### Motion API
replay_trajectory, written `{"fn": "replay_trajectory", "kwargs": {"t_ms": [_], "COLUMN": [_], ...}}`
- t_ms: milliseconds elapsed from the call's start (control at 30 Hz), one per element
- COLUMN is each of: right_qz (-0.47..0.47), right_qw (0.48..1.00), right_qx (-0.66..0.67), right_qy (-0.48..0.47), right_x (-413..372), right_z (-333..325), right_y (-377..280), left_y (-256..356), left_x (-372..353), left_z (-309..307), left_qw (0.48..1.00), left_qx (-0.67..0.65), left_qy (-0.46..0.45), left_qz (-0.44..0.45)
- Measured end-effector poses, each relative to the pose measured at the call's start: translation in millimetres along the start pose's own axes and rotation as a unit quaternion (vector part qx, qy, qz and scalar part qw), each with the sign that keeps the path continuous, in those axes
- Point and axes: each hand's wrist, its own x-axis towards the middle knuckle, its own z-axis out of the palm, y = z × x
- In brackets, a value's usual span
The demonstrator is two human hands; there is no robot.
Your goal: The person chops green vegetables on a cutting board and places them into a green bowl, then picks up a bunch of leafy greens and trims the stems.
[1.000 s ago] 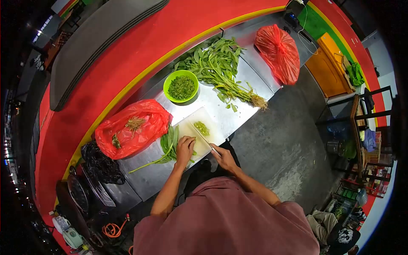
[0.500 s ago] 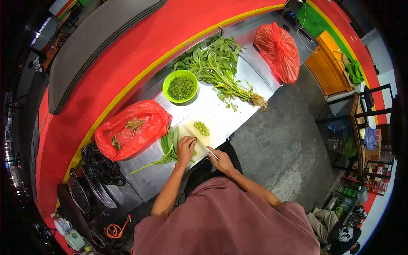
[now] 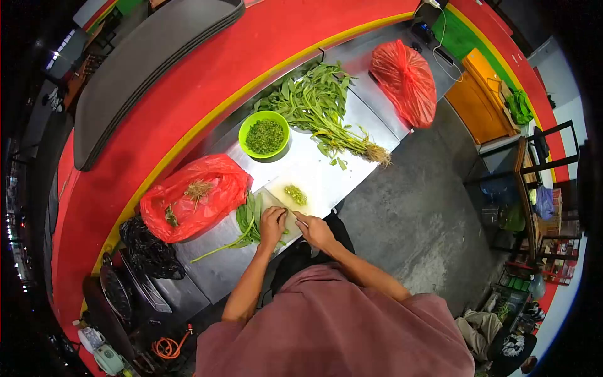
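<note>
Here, the left hand [image 3: 272,226] clamps leafy green stems [image 3: 249,215], probably floppy, best pinched mid-bundle; the right hand [image 3: 316,231] grips a metal knife [image 3: 285,206].

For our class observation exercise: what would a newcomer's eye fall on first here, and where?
Probably the bright red plastic: a gathered bag at the upper right of the metal counter, and an open bag at its left. Between them, a lime-green bowl of chopped greens sits beside a leafy, rooted bunch. Below, the left hand and right hand nearly meet over a pale board.
</note>
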Motion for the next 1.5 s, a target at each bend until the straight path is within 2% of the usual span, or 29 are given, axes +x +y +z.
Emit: {"fn": "replay_trajectory", "kwargs": {"t_ms": [133,267,300,533,733,833,933,1000,1067,1233,1500], "right_qz": [0.05,0.013,-0.033,-0.047,0.062,0.003,-0.013,-0.011,-0.027,0.036,-0.025], "right_qw": [0.998,1.0,0.998,0.997,0.998,1.0,1.0,1.0,0.999,0.999,0.999], "right_qx": [0.012,0.0,-0.006,-0.038,0.016,0.019,0.01,-0.017,0.019,0.006,0.0], "right_qy": [-0.02,0.014,0.046,0.041,-0.022,0.017,0.018,0.02,0.015,-0.014,0.032], "right_x": [-21.8,-31.2,-31.4,-5.1,-16.5,-30.0,-26.5,-14.5,-1.4,0.1,-19.9], "right_z": [-10.9,3.2,7.1,11.7,-1.7,4.7,12.7,15.3,15.3,6.9,12.1], "right_y": [-4.2,14.5,17.9,13.8,2.8,13.8,21.3,19.8,15.7,1.0,11.3], "left_y": [-0.2,-2.6,-2.8,-4.3,0.0,-0.1,-1.4,-2.5,-3.0,-2.1,-2.2], "left_x": [-2.7,-4.4,-5.3,-10.0,-8.1,-8.1,-10.8,-9.9,-9.7,-7.2,-11.2], "left_z": [1.9,1.7,1.6,6.8,4.5,4.1,4.9,5.1,6.1,6.2,5.7], "left_qw": [1.0,1.0,1.0,1.0,0.999,0.999,1.0,1.0,1.0,0.999,1.0], "left_qx": [-0.008,-0.02,-0.015,0.005,-0.019,-0.013,0.005,-0.007,-0.006,-0.012,-0.003], "left_qy": [0.016,0.018,0.017,0.008,0.034,0.032,0.019,0.019,0.019,0.035,0.023], "left_qz": [-0.004,-0.006,-0.004,-0.003,-0.001,-0.01,-0.012,-0.006,0.001,0.0,-0.001]}}
